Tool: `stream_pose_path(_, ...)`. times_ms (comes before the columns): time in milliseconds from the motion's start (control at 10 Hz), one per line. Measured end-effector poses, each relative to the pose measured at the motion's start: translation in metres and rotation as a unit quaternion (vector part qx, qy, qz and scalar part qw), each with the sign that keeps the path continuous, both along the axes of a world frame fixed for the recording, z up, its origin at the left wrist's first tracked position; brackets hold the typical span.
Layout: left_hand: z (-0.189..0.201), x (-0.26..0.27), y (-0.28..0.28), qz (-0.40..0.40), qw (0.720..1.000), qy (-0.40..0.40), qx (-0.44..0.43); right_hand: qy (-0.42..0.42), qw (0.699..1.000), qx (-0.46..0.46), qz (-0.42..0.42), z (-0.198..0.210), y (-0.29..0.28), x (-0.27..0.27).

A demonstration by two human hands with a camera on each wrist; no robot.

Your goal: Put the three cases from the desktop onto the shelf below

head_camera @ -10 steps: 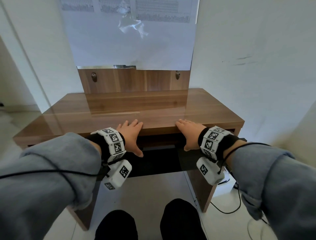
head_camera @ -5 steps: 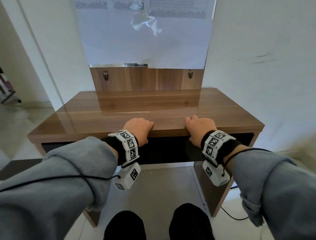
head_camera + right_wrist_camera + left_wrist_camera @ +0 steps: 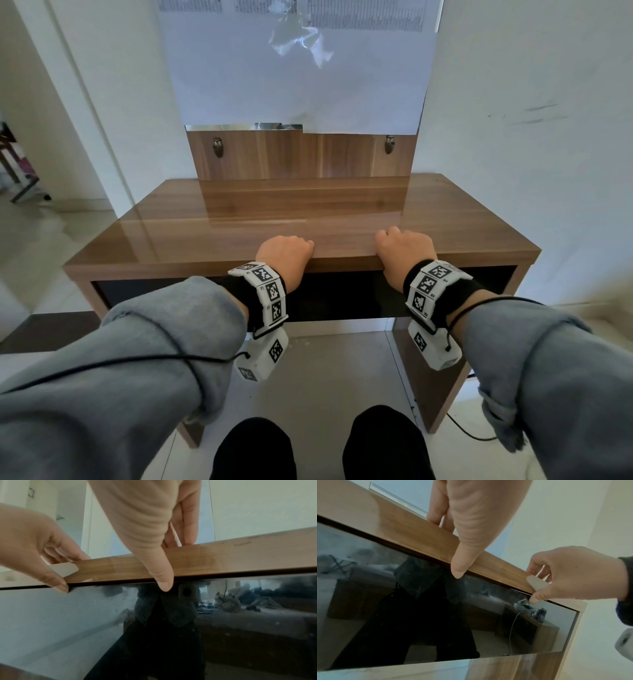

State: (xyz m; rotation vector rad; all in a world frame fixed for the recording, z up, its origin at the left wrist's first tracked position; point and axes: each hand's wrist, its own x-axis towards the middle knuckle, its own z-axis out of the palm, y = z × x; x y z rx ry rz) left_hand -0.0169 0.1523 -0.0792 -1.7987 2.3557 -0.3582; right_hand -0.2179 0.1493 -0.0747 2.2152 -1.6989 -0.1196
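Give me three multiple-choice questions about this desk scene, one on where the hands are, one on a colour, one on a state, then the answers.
1. Where do the two hands grip the desk?
A. its back edge
B. its front edge
C. its right leg

2. What colour is the glossy panel under the desktop?
A. black
B. white
C. red

3. How are the left hand's fingers?
A. flat and spread on the top
B. hanging free in the air
C. curled over the edge, thumb on its front face

Answers:
1. B: the left hand and right hand both sit on the front edge of the desk in the head view.
2. A: the panel is black and mirrors the room in the wrist views.
3. C: the left wrist view shows the thumb down the wooden face and the fingers over the top.
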Motion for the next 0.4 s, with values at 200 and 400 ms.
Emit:
stream_pose_path(200,0.008,0.004,0.006,-0.001,0.998,0.048,0.038,-0.033,0.999,0.037,-0.011,0.004,0.004,-0.002)
stream_pose_path(400,0.037,0.018,0.009,0.057,0.952,0.298,0.027,-0.269,0.959,0.066,-0.054,0.022,0.005,-0.010)
